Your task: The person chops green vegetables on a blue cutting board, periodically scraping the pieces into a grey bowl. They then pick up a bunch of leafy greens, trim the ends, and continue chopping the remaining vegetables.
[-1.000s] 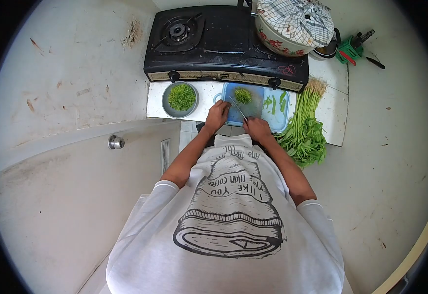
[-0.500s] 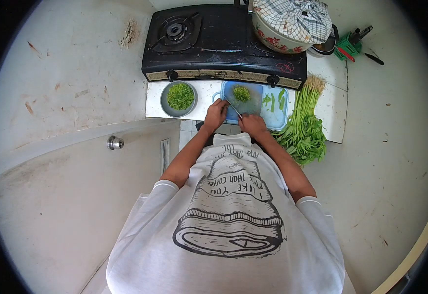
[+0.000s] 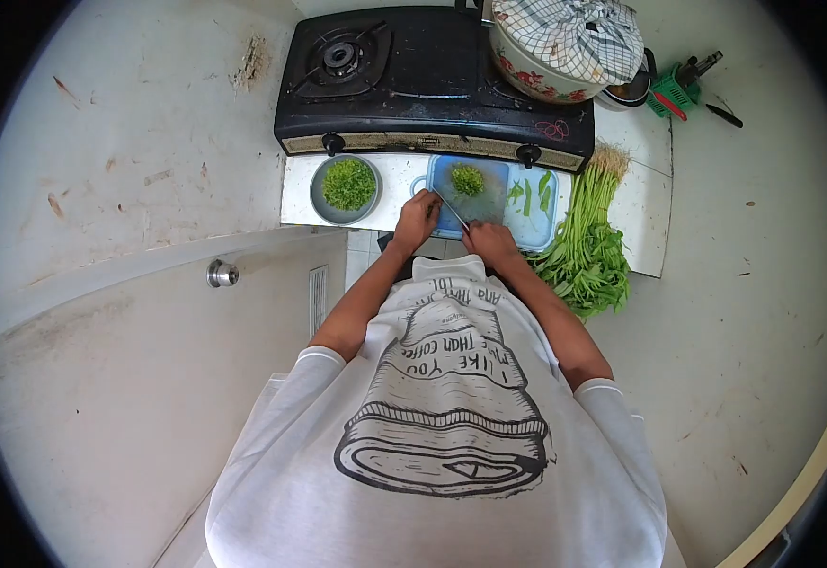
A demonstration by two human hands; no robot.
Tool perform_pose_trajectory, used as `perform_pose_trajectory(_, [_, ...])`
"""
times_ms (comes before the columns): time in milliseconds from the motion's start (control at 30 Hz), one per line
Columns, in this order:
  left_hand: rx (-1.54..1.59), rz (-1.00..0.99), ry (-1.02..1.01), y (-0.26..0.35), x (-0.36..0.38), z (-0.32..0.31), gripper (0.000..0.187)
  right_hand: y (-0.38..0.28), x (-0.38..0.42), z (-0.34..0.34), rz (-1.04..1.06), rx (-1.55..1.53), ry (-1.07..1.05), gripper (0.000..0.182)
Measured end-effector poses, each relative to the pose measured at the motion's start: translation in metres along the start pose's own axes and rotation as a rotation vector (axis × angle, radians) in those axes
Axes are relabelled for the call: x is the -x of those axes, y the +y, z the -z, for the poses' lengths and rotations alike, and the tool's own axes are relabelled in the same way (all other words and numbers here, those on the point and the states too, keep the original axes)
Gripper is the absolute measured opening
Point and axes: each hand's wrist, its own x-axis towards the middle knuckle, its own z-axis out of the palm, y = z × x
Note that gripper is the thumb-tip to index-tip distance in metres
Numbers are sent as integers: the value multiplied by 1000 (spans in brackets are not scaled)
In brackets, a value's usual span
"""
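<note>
My right hand [image 3: 492,243] is wrapped around the handle of a knife [image 3: 452,211], whose blade slants up and left over the blue cutting board [image 3: 442,227]. At the board's left edge, the fingers of my left hand [image 3: 417,218] are curled close to the blade's tip; what they pinch, if anything, is hidden. A small heap of finely chopped greens [image 3: 467,180] lies on the board beyond the blade. Several cut green pieces [image 3: 528,197] rest on its right part.
A grey bowl [image 3: 316,201] of chopped greens stands left of the board. On the right lies a bundle of leafy greens with roots [image 3: 588,232]. Behind are a black gas stove [image 3: 432,71], a cloth-covered floral pot [image 3: 536,87] and a green basket [image 3: 675,95] of utensils.
Hardly anything differs. The knife and my right hand have shifted very slightly, while my left hand stays at the board's left edge.
</note>
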Motion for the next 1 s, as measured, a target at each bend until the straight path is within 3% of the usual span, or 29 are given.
perform_pose_trajectory(667, [-60, 26, -75, -3, 0, 4, 9, -2, -1, 2, -15, -11, -73, 39])
perform_pose_trajectory(1000, [-33, -25, -35, -4, 8, 5, 13, -5, -12, -1, -51, 6, -9, 39])
